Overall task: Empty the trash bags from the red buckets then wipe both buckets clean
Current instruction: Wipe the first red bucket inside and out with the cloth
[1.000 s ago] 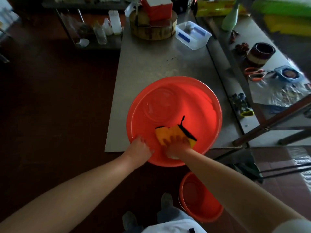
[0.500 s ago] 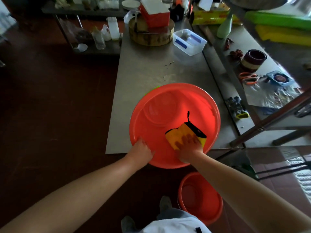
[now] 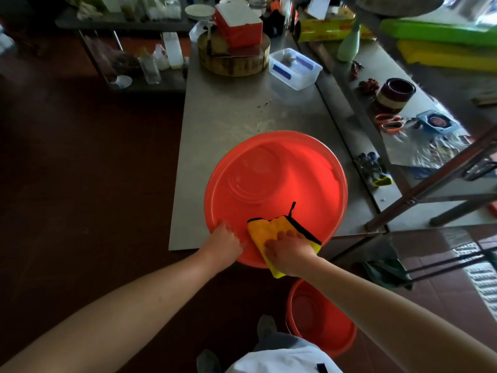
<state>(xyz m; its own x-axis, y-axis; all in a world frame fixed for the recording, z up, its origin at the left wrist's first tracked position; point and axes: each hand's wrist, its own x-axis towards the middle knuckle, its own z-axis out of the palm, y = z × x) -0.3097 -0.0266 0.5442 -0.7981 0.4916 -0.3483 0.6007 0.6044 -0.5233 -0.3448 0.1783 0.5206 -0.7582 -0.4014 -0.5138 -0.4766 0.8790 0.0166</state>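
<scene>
- Red bucket (image 3: 295,181) on the worktop (image 3: 228,111): light, stiff, slick plastic, likely to slide.
- Left hand (image 3: 224,242): fingers curl over the bucket's near rim, the surest hold.
- Right hand (image 3: 289,253): fingers flat, pressing the soft yellow cloth (image 3: 266,228) inside that rim.

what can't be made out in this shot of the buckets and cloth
Head view only:
- wall of the table bucket beneath the yellow cloth: covered by cloth and right hand.
- the floor bucket: partly hidden by the right forearm and white clothing; inside too dark to judge clean.
- bottles on the far shelf: blurred, dim.
</scene>
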